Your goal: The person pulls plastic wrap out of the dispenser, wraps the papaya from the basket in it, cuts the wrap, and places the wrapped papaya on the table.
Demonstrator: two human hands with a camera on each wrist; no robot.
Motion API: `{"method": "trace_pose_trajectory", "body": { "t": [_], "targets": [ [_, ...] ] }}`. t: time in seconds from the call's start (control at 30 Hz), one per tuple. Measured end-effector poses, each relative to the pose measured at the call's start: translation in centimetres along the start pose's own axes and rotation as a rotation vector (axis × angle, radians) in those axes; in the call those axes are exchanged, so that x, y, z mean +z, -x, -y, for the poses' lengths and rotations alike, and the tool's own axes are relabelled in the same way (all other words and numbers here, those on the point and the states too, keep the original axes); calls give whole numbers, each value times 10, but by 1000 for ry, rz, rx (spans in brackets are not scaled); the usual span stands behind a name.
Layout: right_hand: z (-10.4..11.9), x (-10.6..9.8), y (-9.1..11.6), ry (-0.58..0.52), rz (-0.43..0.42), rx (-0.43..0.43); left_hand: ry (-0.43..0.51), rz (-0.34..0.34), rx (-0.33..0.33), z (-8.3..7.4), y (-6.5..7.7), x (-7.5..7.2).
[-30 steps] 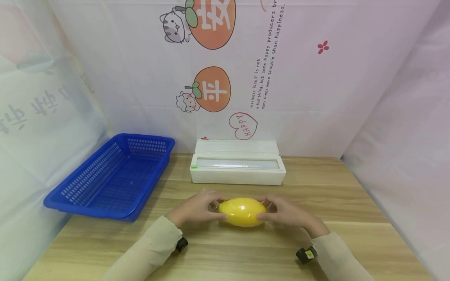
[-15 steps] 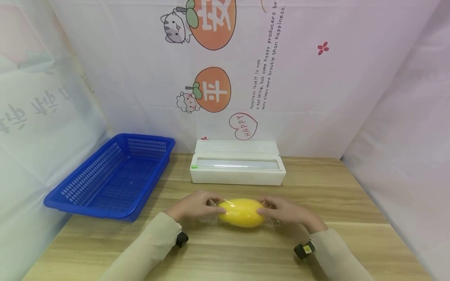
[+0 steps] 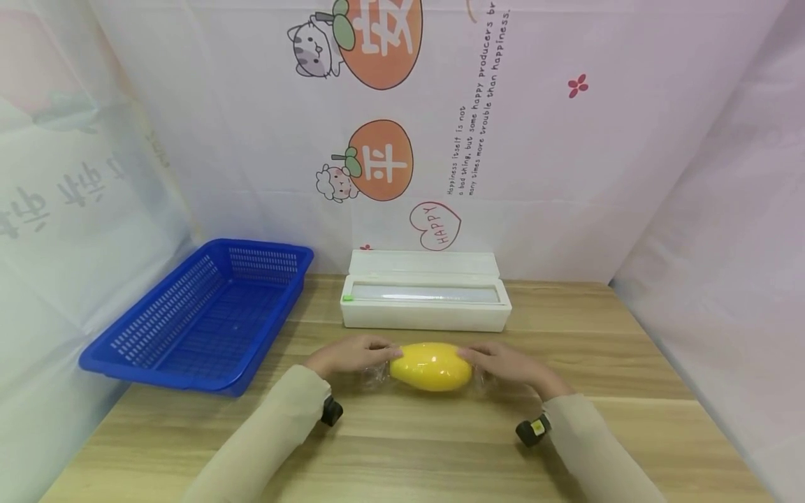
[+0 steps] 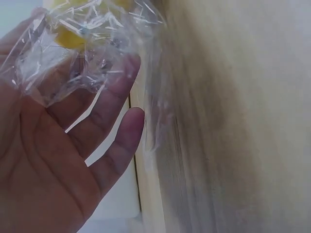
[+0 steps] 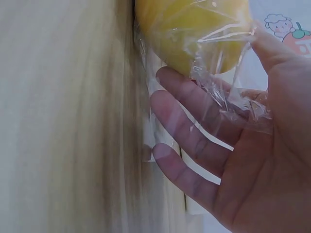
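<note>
A glossy yellow oval fruit [image 3: 430, 369], wrapped in clear plastic film, is held between both hands in the head view. My left hand [image 3: 351, 354] grips its left end, thumb on top and fingers behind. At the right end, my right hand [image 3: 508, 363] holds it the same way. Crumpled film [image 4: 82, 53] bunches against the left palm and fingers in the left wrist view. More loose film [image 5: 218, 92] hangs from the fruit's end over the right fingers. The far side of the fruit is hidden.
Behind the hands stands a white cling film box [image 3: 426, 318], its lid [image 3: 423, 264] raised and a green piece at its left end. A blue plastic basket [image 3: 235, 384] sits at the left on the wooden table [image 3: 440, 454]. Printed cloth [image 3: 534, 154] encloses the back and sides.
Both hands have shifted the wrapped fruit slightly away from the body, toward the box. The thumbs now lie higher on its top side. The box and basket have not moved.
</note>
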State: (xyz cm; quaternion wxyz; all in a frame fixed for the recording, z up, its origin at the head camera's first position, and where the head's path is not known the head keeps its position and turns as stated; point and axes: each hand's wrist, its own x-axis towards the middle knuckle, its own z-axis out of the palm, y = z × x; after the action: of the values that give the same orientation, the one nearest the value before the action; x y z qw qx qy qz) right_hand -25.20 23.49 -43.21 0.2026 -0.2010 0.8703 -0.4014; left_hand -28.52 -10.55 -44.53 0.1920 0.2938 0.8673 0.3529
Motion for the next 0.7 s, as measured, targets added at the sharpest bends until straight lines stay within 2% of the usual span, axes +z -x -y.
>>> {"method": "trace_pose_trajectory", "body": {
  "t": [0.13,0.2,0.3,0.4,0.53,0.6,0.7],
  "targets": [
    [1,-2,-3,-13,-3,4,-2,11,3,-2,-3,-6],
    [1,-2,-5,-12,0,-1,-7,2,30,-3,-4,-8],
    [1,-2,-7,-2,3,4,-28,-50,77,-10,-3,-9],
    [1,-2,-8,10,1,8,-120,-130,179,-24,1,-9],
    [-1,-1,-8,27,-7,-4,-317,-221,359,-39,3,-2],
    [-2,-1,-8,32,-12,-22,-391,-242,394,-42,3,4],
    [-2,0,-8,53,-23,-42,-459,-245,368,-42,4,12]
  ]
}}
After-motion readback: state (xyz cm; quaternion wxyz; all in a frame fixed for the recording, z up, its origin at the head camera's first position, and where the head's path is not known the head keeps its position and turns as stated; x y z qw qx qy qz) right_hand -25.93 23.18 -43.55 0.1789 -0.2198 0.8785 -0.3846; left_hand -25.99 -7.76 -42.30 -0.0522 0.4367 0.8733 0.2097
